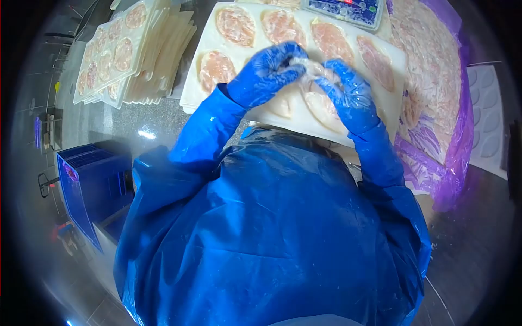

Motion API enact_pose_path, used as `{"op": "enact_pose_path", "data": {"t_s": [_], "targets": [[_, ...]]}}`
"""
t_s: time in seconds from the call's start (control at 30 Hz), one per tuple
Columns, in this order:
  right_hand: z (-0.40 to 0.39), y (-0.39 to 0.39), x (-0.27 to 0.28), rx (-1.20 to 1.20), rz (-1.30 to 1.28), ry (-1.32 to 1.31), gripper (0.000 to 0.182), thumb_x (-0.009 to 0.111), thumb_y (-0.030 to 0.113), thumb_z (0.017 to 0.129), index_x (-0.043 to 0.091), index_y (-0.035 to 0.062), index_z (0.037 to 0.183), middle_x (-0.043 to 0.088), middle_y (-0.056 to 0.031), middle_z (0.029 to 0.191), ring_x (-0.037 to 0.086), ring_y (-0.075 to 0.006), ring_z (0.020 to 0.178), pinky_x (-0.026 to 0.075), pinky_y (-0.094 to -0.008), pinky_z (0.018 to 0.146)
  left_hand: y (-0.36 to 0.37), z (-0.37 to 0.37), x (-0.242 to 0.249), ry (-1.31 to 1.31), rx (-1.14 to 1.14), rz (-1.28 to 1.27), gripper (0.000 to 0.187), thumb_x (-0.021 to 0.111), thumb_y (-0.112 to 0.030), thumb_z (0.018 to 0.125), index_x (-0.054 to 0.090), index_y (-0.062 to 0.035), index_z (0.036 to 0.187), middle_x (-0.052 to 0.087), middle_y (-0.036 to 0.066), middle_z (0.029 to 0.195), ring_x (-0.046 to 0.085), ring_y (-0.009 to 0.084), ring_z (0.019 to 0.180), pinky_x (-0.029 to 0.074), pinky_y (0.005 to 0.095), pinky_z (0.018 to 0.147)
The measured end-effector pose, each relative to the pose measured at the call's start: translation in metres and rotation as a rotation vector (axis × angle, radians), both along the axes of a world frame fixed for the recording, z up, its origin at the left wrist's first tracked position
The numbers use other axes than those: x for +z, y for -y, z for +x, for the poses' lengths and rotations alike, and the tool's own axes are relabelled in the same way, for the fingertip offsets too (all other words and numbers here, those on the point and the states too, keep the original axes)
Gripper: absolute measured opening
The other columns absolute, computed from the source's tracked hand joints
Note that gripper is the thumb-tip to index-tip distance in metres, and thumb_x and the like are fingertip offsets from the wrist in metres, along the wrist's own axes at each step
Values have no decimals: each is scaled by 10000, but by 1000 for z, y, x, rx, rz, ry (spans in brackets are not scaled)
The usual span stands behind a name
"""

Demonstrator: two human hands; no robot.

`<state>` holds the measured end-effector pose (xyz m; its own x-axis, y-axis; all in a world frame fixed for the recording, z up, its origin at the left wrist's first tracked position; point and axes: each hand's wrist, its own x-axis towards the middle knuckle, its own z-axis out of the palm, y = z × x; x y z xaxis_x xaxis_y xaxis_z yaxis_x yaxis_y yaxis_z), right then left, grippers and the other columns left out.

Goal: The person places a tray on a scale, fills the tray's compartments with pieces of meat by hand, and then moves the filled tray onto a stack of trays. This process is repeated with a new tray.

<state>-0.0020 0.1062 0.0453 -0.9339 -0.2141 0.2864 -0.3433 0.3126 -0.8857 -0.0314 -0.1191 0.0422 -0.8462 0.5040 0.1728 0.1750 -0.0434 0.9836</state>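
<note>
Blue-gloved left hand [267, 75] and right hand [350, 95] pinch pale raw meat [312, 69], lying left-to-right above white oval-hollowed tray [205, 41].

Gloves [266, 76], apron [283, 233]: blue; molded tray [250, 58]: white; meat pieces [235, 26]: pale pink; plastic film [462, 136]: translucent purple; crate [95, 185]: dark blue

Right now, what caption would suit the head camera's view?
Blue-gloved left hand and right hand hold a pale piece over a white tray of raw meat in oval hollows.
</note>
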Motion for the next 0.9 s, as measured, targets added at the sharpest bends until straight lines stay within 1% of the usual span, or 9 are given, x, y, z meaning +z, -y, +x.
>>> {"op": "enact_pose_path", "data": {"t_s": [0.17, 0.23, 0.37, 0.4, 0.43, 0.53, 0.63, 0.77, 0.9], "targets": [[6, 22, 5, 116, 119, -465, 379, 658, 17, 830, 631, 69, 1205, 671, -109, 1142, 630, -309, 1067, 487, -411, 921, 57, 4, 29, -517, 100, -260, 273, 564, 12, 918, 623, -34, 1181, 653, 101, 1136, 612, 232, 1087, 447, 340, 984], [26, 15, 10, 151, 660, -416, 407, 645, 50, 840, 614, 49, 1246, 637, -135, 1211, 585, -330, 1152, 437, -433, 1005, 90, 13, 17, -597, 69, -669, 273, 519, 0, 917, 636, -29, 1163, 665, 129, 1167, 617, 261, 1114, 446, 371, 999], [18, 34, -10, 42, 438, -341, 415, 632, 107, 865, 598, 40, 1273, 603, -142, 1273, 512, -317, 1249, 375, -443, 1082, 87, 14, 7, -615, 188, -561, 290, 477, -62, 933, 673, -62, 1147, 677, 125, 1180, 623, 287, 1117, 454, 406, 1000], [17, 46, -12, 45, 440, -340, 415, 632, 107, 865, 598, 40, 1273, 603, -142, 1273, 512, -317, 1249, 375, -443, 1082, 78, 9, -12, -400, 63, -164, 313, 494, -57, 904, 686, -82, 1149, 666, 113, 1199, 602, 299, 1144, 441, 401, 1017], [17, 62, -16, 57, 506, -334, 396, 631, 110, 864, 607, 41, 1253, 607, -141, 1262, 518, -315, 1232, 382, -443, 1069, 77, 5, -22, -401, 66, -162, 313, 494, -57, 904, 686, -82, 1149, 666, 113, 1199, 602, 299, 1144, 441, 401, 1017], [22, 75, -20, 181, 589, -365, 338, 623, 113, 858, 630, 56, 1191, 618, -128, 1204, 551, -306, 1133, 413, -432, 1007, 86, 3, -23, -779, 143, -869, 384, 537, -61, 856, 674, -137, 1207, 659, 82, 1205, 571, 289, 1149, 397, 437, 1040], [33, 59, -8, 243, 610, -152, 342, 642, 58, 835, 648, 67, 1177, 631, -143, 1179, 569, -335, 1133, 432, -464, 988, 93, 11, -13, -883, 166, -932, 413, 538, -43, 847, 676, -160, 1218, 651, 67, 1219, 562, 276, 1153, 386, 453, 1031], [5, 75, -11, 97, 468, -432, 274, 604, 111, 848, 654, 91, 1117, 615, -95, 1165, 562, -294, 1075, 422, -426, 968, 71, 35, -10, -691, 219, -913, 356, 544, -29, 842, 684, -154, 1144, 645, 51, 1186, 554, 285, 1129, 410, 436, 991], [23, 61, -12, 277, 616, -277, 369, 622, 148, 829, 631, 97, 1194, 603, -92, 1233, 545, -298, 1134, 416, -432, 974, 85, 27, -19, -716, 139, -1006, 372, 553, -82, 864, 663, -161, 1210, 619, 52, 1267, 521, 287, 1203, 365, 461, 1061]]}}
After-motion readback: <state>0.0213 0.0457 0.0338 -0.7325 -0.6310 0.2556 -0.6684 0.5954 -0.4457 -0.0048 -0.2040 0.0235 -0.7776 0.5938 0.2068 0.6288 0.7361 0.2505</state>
